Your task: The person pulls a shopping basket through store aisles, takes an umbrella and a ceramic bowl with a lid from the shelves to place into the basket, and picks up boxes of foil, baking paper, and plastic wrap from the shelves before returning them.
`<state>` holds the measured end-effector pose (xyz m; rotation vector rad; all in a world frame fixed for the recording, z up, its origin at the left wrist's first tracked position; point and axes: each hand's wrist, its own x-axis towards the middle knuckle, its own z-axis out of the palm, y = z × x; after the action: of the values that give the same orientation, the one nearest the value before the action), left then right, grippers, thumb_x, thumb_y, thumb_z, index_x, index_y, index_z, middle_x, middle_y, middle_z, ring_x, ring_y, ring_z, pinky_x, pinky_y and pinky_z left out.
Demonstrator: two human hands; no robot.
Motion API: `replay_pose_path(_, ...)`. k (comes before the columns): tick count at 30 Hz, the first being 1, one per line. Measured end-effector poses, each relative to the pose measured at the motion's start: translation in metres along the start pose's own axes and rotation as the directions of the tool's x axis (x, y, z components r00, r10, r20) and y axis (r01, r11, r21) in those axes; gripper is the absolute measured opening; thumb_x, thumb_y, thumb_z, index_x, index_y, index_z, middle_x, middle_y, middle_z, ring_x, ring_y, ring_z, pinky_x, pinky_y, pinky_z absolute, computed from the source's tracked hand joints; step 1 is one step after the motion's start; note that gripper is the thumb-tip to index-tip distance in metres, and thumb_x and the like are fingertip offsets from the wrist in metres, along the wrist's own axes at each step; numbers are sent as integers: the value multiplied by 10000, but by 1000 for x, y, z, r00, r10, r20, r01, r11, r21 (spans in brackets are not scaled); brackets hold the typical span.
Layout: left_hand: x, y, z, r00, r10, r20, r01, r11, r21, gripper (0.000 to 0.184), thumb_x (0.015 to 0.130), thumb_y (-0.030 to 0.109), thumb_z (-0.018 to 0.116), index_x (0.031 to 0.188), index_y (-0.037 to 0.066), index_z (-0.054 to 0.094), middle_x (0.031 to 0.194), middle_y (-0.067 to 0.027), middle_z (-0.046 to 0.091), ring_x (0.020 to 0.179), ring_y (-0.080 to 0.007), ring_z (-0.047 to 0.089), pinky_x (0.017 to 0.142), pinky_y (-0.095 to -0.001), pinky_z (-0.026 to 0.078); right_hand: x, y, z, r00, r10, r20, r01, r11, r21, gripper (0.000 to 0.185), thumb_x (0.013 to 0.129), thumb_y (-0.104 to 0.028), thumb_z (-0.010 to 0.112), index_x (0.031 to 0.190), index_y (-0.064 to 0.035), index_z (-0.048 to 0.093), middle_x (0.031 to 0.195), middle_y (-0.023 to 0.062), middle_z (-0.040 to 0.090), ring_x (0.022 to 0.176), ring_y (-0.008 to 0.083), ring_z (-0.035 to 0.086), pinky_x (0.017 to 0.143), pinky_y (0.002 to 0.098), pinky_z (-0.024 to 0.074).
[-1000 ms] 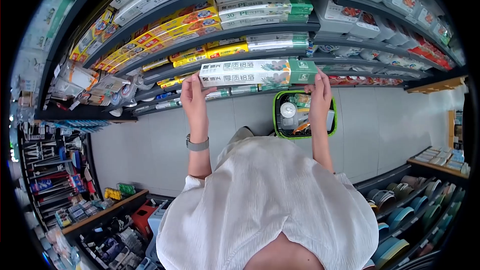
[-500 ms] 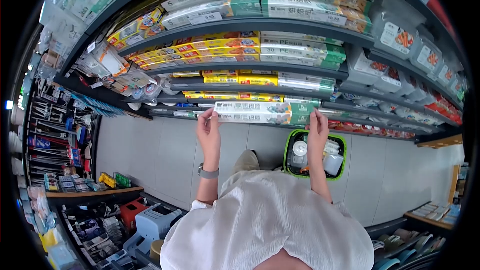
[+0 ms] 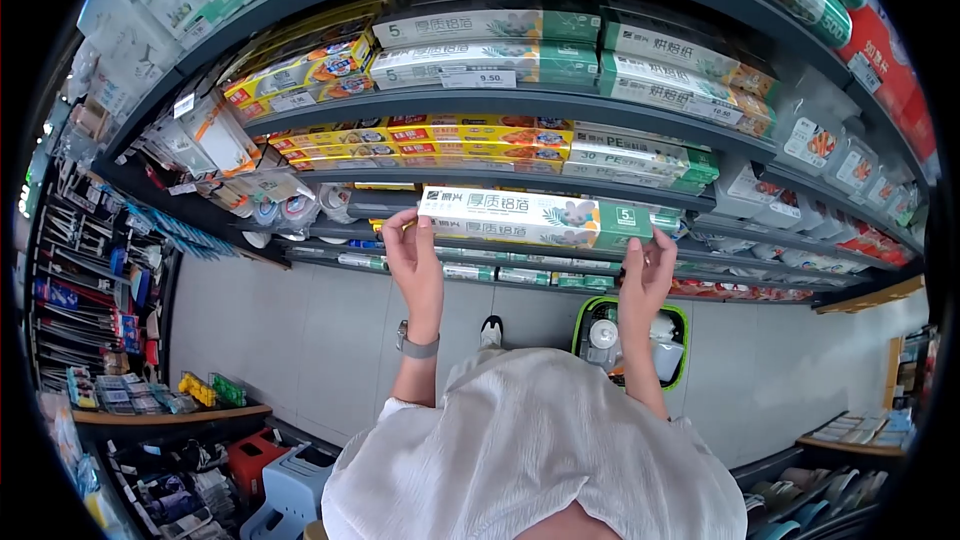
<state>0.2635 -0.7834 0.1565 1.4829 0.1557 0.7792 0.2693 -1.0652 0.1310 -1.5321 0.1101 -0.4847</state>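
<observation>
A long white and green foil box (image 3: 535,215), with large characters, leaves and flowers printed on it, is held level in front of the shelves. My left hand (image 3: 412,255) grips its left end between thumb and fingers, with a grey-banded watch (image 3: 417,345) on the wrist. At the green right end, my right hand (image 3: 648,270) pinches the box from below and the side. Similar foil boxes (image 3: 485,60) lie stacked on the shelf above, behind a price tag (image 3: 480,78).
A green-rimmed basket (image 3: 685,340) holding containers stands on the floor by my right forearm. Yellow boxes (image 3: 430,150) and PE film boxes (image 3: 640,165) fill a middle shelf. Stools (image 3: 290,490) stand lower left. Plastic containers (image 3: 810,145) line the right shelves.
The foil box has come up a little and closer to the shelves, still between both hands. My view has shifted, and more of the upper shelf shows.
</observation>
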Motion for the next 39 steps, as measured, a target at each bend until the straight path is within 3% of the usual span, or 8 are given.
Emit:
replay_pose_path(3, 25, -2, -6, 997, 23, 67, -17, 996, -92, 233, 1048, 60, 582, 1262, 9, 505, 1157, -99, 649, 1075, -115, 607, 931, -255, 482, 7, -22, 26, 978, -210, -22, 210, 977, 27, 377, 992, -25, 646, 1350, -34, 528, 1384, 100, 494, 1103, 119, 544, 958, 285, 507)
replay_pose_path(9, 71, 1, -19, 969, 172, 175, -147, 978, -150, 520, 1002, 8, 623, 1484, -25, 428, 1313, -115, 578, 1150, -150, 601, 1007, -299, 503, 15, -53, 50, 979, -204, -12, 204, 979, 13, 389, 1007, -21, 622, 1379, 23, 517, 1274, 121, 614, 1136, 136, 587, 986, 266, 472)
replay_pose_path(14, 93, 2, -26, 963, 203, 175, -173, 970, -173, 528, 983, 2, 658, 1479, -27, 479, 1340, -100, 529, 1127, -139, 606, 986, -287, 509, 20, -63, 68, 968, -207, -143, 209, 978, -4, 368, 1063, -148, 577, 1393, 8, 536, 1241, 78, 628, 996, 92, 606, 873, 234, 486)
replay_pose_path(15, 97, 1, -28, 963, 192, 187, -162, 973, -161, 531, 987, 12, 660, 1482, -27, 470, 1318, -102, 581, 1132, -137, 611, 1002, -280, 496, 23, -64, 72, 962, -243, -127, 243, 970, -19, 374, 1077, -197, 564, 1394, 1, 544, 1167, 39, 617, 863, 53, 546, 758, 219, 459)
replay_pose_path(18, 104, 1, -25, 972, 179, 155, -149, 971, -186, 465, 985, 16, 673, 1418, -29, 510, 1254, -97, 644, 1094, -123, 621, 970, -267, 504, 32, -64, 87, 953, -260, -157, 253, 965, -66, 374, 1084, -220, 556, 1387, -1, 556, 1053, 11, 595, 781, 45, 475, 704, 221, 423)
replay_pose_path(21, 106, 0, -25, 970, 205, 129, -187, 973, -137, 282, 1000, 29, 661, 1261, -19, 567, 1178, -98, 652, 1030, -105, 619, 898, -262, 512, 35, -56, 98, 960, -203, -192, 198, 979, -45, 375, 1090, -231, 545, 1392, -8, 550, 984, 2, 578, 778, 44, 480, 707, 219, 425)
replay_pose_path(31, 112, -9, -21, 945, 295, 140, -294, 955, -26, 344, 1063, 107, 562, 1370, -49, 546, 1159, -73, 577, 1012, -124, 623, 912, -280, 514, 35, -67, 112, 937, -240, -255, 236, 971, -48, 321, 1092, -222, 531, 1321, 3, 508, 1031, 70, 633, 893, 76, 569, 725, 240, 462)
replay_pose_path(39, 122, 3, -7, 907, 405, 114, -381, 905, -189, 494, 996, 10, 588, 1452, -51, 406, 1379, -189, 530, 1179, -215, 567, 1046, -366, 459, 41, -90, 119, 911, -348, -221, 341, 937, -70, 440, 1089, -201, 526, 1459, 22, 442, 1117, 108, 678, 912, 96, 576, 796, 260, 463)
